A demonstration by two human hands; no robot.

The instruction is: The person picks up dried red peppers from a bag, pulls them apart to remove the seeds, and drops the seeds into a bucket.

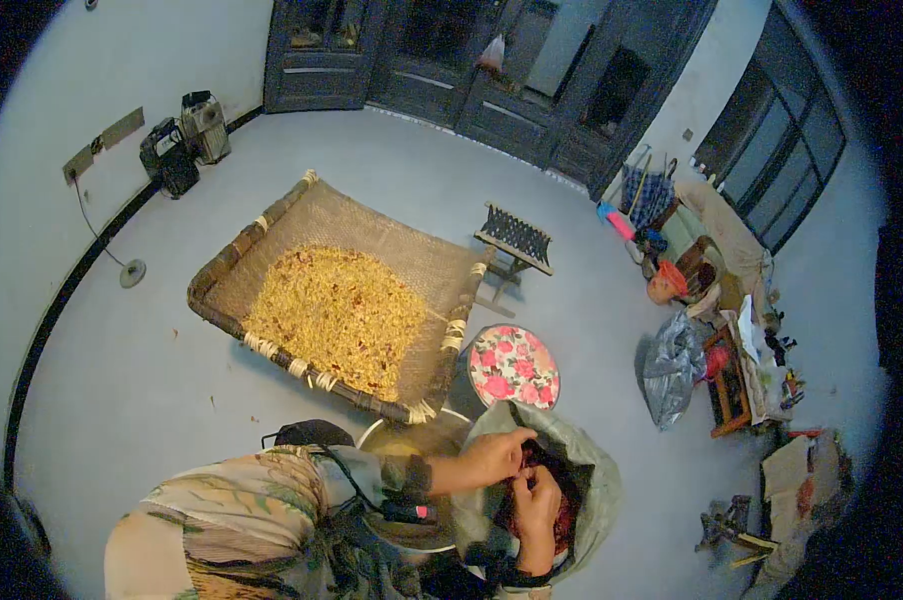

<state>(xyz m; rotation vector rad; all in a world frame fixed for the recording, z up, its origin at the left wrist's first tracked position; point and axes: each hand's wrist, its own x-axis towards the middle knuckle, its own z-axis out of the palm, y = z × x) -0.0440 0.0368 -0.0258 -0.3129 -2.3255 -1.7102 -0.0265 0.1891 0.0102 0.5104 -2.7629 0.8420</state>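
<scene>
My left hand (494, 459) and my right hand (539, 503) meet over the mouth of a pale green woven sack (597, 470). The fingers of both are pinched together, around something too small to make out. Dark red pieces (570, 490), which look like dried chillies, fill the sack below them. Under my left forearm is a round metal basin (372, 432) with something yellowish in it, partly hidden by my arm. Beyond it a large woven tray (372, 215) with a pole frame carries a spread of yellow seeds (332, 310) mixed with reddish bits.
A round stool with a floral top (515, 367) stands just past the sack. Behind it is a small dark stool with a woven seat (515, 238). A grey plastic bag (674, 365) and piled household goods line the right wall. Two dark boxy devices (170, 158) sit at the left wall.
</scene>
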